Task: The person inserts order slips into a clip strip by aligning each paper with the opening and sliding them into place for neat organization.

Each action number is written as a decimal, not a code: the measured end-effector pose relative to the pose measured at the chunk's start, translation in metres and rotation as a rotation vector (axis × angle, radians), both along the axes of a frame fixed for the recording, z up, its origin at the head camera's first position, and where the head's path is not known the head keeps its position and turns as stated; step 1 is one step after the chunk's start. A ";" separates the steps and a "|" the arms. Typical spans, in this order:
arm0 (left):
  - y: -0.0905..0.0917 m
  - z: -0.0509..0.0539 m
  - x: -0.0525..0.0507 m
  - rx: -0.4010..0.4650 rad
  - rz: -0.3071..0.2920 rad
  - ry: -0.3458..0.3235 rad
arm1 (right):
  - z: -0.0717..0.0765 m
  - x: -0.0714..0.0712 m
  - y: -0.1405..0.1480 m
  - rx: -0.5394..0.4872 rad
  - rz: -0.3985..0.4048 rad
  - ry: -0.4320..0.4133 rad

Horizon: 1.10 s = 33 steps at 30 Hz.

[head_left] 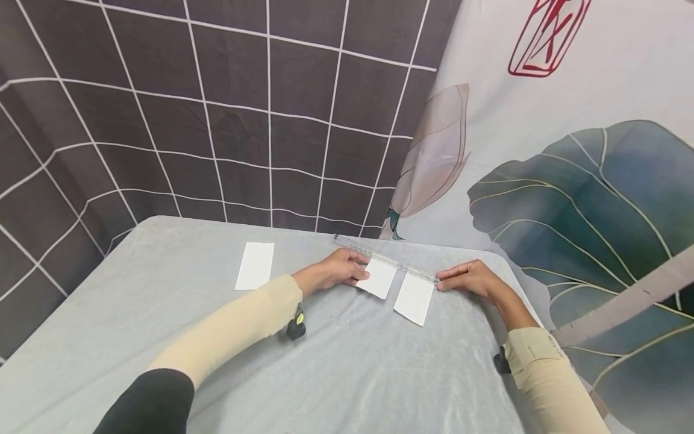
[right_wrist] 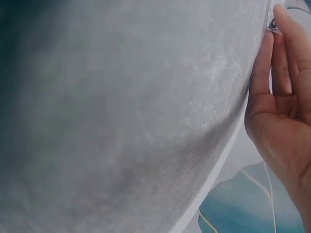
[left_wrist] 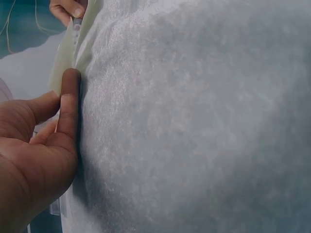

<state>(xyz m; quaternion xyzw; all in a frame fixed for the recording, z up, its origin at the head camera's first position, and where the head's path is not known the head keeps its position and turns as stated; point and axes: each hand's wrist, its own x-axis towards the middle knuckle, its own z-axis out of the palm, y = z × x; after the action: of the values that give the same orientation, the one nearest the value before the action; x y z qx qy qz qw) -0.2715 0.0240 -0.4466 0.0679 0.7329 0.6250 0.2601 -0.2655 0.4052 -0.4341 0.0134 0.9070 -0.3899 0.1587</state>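
At our left, a dark wall covering [head_left: 238, 138] gridded in white lines rises behind the table's pale grey, plush-looking cloth [head_left: 162, 313]. We see a lone card [head_left: 255, 266] flat on it. Next, our left hand [head_left: 337, 268] pinches the middle card [head_left: 378, 279] between thumb and fingers. A clear ruler [head_left: 355, 245] slants along that card's top edge and the right-hand card's [head_left: 414, 299]; our right hand [head_left: 473, 280] pinches its right end. Beyond hangs a pale leaf-printed cloth [head_left: 591, 199] with a red emblem [head_left: 550, 39].

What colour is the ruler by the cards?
The ruler is clear, see-through with no strong colour; the head view shows it best.
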 end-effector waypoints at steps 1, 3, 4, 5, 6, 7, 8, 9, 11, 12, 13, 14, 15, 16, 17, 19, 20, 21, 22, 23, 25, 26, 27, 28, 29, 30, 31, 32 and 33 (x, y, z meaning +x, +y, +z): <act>0.000 0.000 0.001 0.000 0.000 -0.001 | 0.000 0.000 0.000 0.002 0.001 0.000; 0.000 -0.001 0.001 0.001 -0.002 -0.005 | -0.001 0.000 -0.001 0.004 0.006 0.000; 0.001 -0.001 0.001 0.000 -0.004 -0.006 | -0.001 0.000 0.000 0.003 0.006 -0.001; 0.001 0.000 0.001 0.001 -0.004 -0.008 | 0.000 0.000 0.000 -0.002 0.007 0.000; 0.001 0.000 0.001 0.001 -0.005 -0.009 | 0.000 0.000 0.000 -0.007 0.008 0.001; 0.001 0.001 0.001 0.001 -0.005 -0.009 | 0.000 0.000 0.000 -0.011 0.011 0.002; 0.002 0.001 0.001 0.002 -0.005 -0.010 | 0.001 0.001 0.000 -0.017 0.012 0.003; 0.002 0.001 0.001 0.001 -0.005 -0.007 | 0.001 0.001 0.000 -0.021 0.012 0.003; 0.002 0.002 0.001 0.001 -0.006 -0.006 | 0.002 0.001 0.000 -0.027 0.014 0.005; 0.002 0.002 0.001 0.003 -0.008 -0.007 | 0.002 0.001 0.000 -0.024 0.015 0.004; 0.002 0.002 0.002 0.003 -0.009 -0.011 | 0.002 0.001 -0.001 -0.023 0.015 0.002; 0.002 0.002 0.002 0.005 -0.012 -0.015 | 0.002 0.001 -0.001 -0.022 0.014 -0.001; 0.002 0.002 0.002 0.007 -0.015 -0.018 | 0.002 0.001 -0.001 -0.019 0.015 -0.002; 0.002 0.002 0.002 0.009 -0.018 -0.021 | 0.002 0.001 -0.001 -0.016 0.015 -0.003; 0.002 0.002 0.003 0.013 -0.021 -0.024 | 0.002 0.001 -0.001 -0.014 0.014 -0.003; 0.002 0.002 0.003 0.014 -0.027 -0.024 | 0.001 0.001 -0.001 -0.010 0.011 -0.001; 0.003 0.002 0.003 0.016 -0.029 -0.023 | 0.001 0.001 -0.001 -0.008 0.011 0.001; 0.003 0.002 0.002 0.016 -0.029 -0.022 | 0.001 0.001 -0.001 -0.007 0.011 0.002; 0.003 0.002 0.002 0.013 -0.030 -0.019 | 0.001 0.001 -0.001 -0.006 0.011 0.002; 0.004 0.002 0.002 0.012 -0.030 -0.019 | 0.001 0.002 0.000 -0.006 0.011 0.002; 0.004 0.002 0.002 0.013 -0.029 -0.020 | 0.001 0.002 0.000 -0.005 0.012 0.001; 0.005 0.002 0.002 0.013 -0.030 -0.021 | 0.002 0.002 0.000 -0.005 0.012 0.001; 0.005 0.002 0.002 0.014 -0.030 -0.023 | 0.002 0.002 -0.001 -0.006 0.011 0.001; 0.006 0.002 0.002 0.016 -0.031 -0.025 | 0.002 0.003 -0.001 -0.004 0.012 0.001; 0.006 0.002 0.003 0.018 -0.032 -0.024 | 0.002 0.003 -0.001 -0.004 0.012 0.002; 0.006 0.001 0.003 0.019 -0.034 -0.024 | 0.002 0.003 -0.001 -0.002 0.013 0.002; 0.007 0.001 0.003 0.018 -0.037 -0.021 | 0.002 0.002 -0.001 -0.001 0.014 0.002; 0.007 0.001 0.003 0.020 -0.038 -0.022 | 0.002 0.002 -0.001 -0.001 0.015 0.002; 0.007 0.001 0.003 0.019 -0.040 -0.020 | 0.001 0.002 -0.001 -0.002 0.017 0.003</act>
<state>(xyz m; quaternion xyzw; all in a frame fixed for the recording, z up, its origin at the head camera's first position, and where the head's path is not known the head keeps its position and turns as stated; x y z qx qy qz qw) -0.2686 0.0308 -0.4457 0.0789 0.7227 0.6273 0.2791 -0.2636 0.4043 -0.4328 0.0052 0.9070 -0.3893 0.1605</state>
